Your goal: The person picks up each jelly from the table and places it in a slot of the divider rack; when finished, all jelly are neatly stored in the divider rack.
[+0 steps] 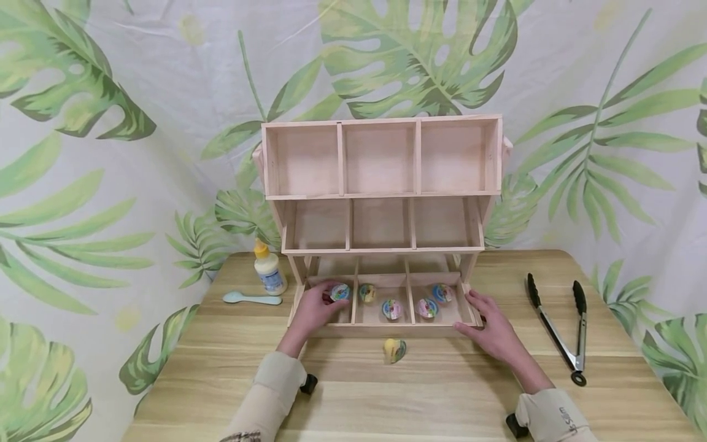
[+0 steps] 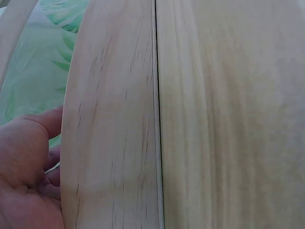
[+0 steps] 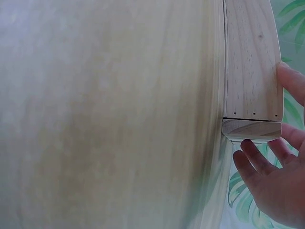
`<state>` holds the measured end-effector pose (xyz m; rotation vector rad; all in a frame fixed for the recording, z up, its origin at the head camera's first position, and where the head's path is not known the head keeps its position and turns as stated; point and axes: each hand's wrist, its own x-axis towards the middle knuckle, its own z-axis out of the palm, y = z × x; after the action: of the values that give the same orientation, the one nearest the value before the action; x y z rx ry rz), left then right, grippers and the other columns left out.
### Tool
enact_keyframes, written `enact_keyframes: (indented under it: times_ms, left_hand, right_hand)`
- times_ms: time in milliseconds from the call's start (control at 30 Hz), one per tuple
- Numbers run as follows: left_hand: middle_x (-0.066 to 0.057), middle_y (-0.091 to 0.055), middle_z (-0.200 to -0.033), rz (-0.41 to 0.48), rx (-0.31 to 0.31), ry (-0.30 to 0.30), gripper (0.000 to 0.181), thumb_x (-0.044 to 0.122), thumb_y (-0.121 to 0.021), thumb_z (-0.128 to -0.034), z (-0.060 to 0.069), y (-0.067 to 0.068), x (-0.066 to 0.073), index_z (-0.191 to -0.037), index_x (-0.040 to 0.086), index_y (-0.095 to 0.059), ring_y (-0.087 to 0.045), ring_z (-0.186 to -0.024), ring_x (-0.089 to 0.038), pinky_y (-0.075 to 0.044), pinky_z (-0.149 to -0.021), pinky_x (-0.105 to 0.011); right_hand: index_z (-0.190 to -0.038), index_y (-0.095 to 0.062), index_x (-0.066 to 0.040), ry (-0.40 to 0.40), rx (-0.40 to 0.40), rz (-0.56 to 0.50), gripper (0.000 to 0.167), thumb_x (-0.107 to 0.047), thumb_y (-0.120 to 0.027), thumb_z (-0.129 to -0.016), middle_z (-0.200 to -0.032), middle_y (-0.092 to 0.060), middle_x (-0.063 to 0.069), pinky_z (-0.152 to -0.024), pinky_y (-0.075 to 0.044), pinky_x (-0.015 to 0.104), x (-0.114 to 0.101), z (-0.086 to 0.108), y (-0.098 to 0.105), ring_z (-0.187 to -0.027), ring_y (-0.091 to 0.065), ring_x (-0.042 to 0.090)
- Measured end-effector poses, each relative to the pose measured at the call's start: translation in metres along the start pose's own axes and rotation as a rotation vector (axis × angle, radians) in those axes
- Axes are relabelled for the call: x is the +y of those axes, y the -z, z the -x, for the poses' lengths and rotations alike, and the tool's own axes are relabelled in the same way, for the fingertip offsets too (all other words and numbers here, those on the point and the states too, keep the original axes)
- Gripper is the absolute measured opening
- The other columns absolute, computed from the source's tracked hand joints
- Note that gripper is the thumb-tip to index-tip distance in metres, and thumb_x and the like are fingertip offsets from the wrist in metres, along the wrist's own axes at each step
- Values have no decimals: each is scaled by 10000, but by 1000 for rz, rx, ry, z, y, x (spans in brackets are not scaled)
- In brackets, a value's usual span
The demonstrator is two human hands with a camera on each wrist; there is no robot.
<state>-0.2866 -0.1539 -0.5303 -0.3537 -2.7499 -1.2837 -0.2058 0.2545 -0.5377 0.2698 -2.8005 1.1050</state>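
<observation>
A three-tier wooden rack (image 1: 381, 195) with divided compartments stands on the table. In the bottom tier's left compartment, my left hand (image 1: 315, 310) pinches a jelly cup (image 1: 339, 292) with a blue printed lid; the left wrist view hides the cup behind the wooden front board (image 2: 112, 119). My right hand (image 1: 493, 324) holds the bottom tier's right front corner (image 3: 252, 128), thumb at the front edge and fingers at the side. Other jelly cups lie in the middle compartment, one yellow (image 1: 367, 293) and one pink (image 1: 391, 309). A pink cup (image 1: 428, 308) and a blue cup (image 1: 442, 293) lie in the right one.
A yellow jelly cup (image 1: 394, 350) lies on the table (image 1: 364, 405) before the rack. To the left are a glue bottle (image 1: 270, 270) with a yellow cap and a pale blue spoon (image 1: 252, 298). Black-tipped metal tongs (image 1: 564, 344) lie spread at the right. A leaf-patterned cloth (image 1: 166, 184) hangs behind.
</observation>
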Motion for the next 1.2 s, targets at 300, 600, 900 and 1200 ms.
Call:
enact_keyframes:
  times_ms: [300, 600, 900, 1200]
  left_hand:
    - [-161, -696, -1151, -55, -28, -21, 438, 227, -832, -895, -5, -8, -6, -1293, 105, -695, -691, -863, -211, -593, -740, -364]
    - [-156, -652, -1174, -114, -26, -25, 397, 213, -837, -887, -6, -13, -8, -1244, 92, -711, -672, -847, -204, -581, -737, -371]
    - [-174, -664, -1198, -136, -9, -19, 417, 197, -840, -882, -9, -12, -5, -1263, 86, -710, -680, -844, -229, -577, -738, -394]
    - [-176, -672, -1172, -144, -8, 1, 434, 217, -839, -883, -8, -12, -4, -1262, 55, -703, -682, -865, -238, -576, -759, -406]
  right_hand:
    - [-1528, -418, 72, 1, -5, 11, 809, -349, -775, -936, -1585, -352, 305, -1086, -412, 704, 2, 1, 1, -1394, -405, 560]
    - [-1522, -432, 68, -4, -3, 16, 801, -345, -782, -931, -1587, -361, 295, -1091, -411, 702, 1, 3, 2, -1403, -402, 554]
    - [-1535, -415, 60, 2, -3, -2, 812, -358, -772, -937, -1599, -343, 290, -1084, -410, 709, 0, 0, 0, -1400, -396, 555]
    - [-1531, -419, 65, -1, -11, -4, 794, -340, -770, -945, -1597, -344, 290, -1094, -415, 692, -1, 1, 2, -1410, -393, 547]
